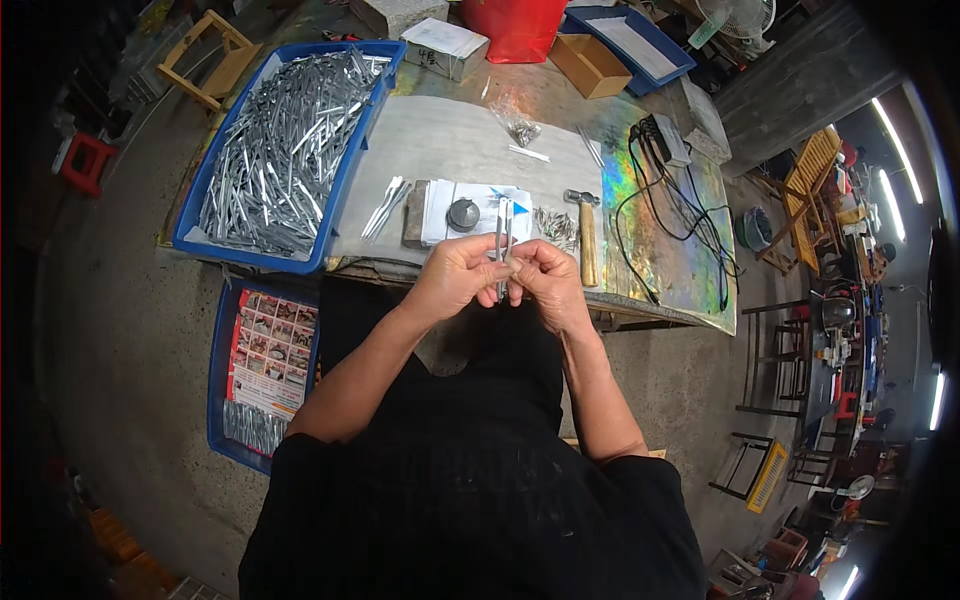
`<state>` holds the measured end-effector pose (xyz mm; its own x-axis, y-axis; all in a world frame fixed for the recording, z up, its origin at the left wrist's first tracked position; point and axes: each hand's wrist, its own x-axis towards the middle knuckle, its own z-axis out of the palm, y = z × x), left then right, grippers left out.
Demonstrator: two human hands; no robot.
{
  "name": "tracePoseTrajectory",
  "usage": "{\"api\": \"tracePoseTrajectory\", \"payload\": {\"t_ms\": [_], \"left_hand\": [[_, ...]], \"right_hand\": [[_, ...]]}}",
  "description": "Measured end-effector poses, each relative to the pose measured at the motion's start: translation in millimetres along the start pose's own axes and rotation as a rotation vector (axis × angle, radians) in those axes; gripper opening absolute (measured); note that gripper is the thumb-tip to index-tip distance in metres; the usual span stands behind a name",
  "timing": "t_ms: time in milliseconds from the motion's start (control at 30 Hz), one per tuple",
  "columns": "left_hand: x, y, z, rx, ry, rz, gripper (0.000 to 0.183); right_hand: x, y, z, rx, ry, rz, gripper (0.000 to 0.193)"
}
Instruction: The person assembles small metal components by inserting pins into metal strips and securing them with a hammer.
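My left hand [452, 277] and my right hand [552, 284] meet at the near edge of the table, fingers pinched. Between them are slim silvery metal strips [502, 228], held upright and side by side; my fingers cover their lower part, so I cannot tell whether they are joined. Just beyond lie white papers [437, 212] with a round dark piece [463, 214] on top. To the right are a pile of small metal parts [556, 228] and a hammer [587, 245] with a wooden handle. Several loose strips [385, 210] lie left of the papers.
A blue tray [340, 215] heaped with metal strips fills the table's left. Below it sits another blue tray [214, 400]. Black cables [655, 215] run from a power strip at the right. A plastic bag of small parts [520, 128] and a wooden box [590, 66] stand farther back.
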<state>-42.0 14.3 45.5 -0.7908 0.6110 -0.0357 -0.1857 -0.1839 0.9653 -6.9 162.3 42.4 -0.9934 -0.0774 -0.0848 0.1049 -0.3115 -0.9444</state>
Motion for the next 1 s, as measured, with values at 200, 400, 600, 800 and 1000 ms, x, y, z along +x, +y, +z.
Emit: {"api": "tracePoseTrajectory", "payload": {"t_ms": [200, 400, 600, 800, 1000], "left_hand": [[5.1, -0.3, 3.1, -0.032, -0.014, -0.010, 0.033], [12.7, -4.4, 6.8, -0.069, -0.039, -0.031, 0.033], [15.6, -8.7, 11.1, -0.044, -0.057, -0.038, 0.032], [12.5, -11.3, 18.2, 0.059, -0.021, -0.078, 0.032], [-3.4, -20.2, 1.0, 0.005, 0.076, -0.058, 0.032]], "right_hand": [[-2.5, -4.5, -2.3, 0.011, 0.028, -0.016, 0.009], [-4.9, -4.3, -8.9, 0.028, 0.058, -0.038, 0.009], [-9.0, -1.2, -14.6, 0.024, 0.076, -0.050, 0.009], [-16.3, 7.5, -17.7, 0.039, 0.150, -0.069, 0.010], [-16.0, 5.1, -79.8, -0.283, 0.456, -0.101, 0.007]]}}
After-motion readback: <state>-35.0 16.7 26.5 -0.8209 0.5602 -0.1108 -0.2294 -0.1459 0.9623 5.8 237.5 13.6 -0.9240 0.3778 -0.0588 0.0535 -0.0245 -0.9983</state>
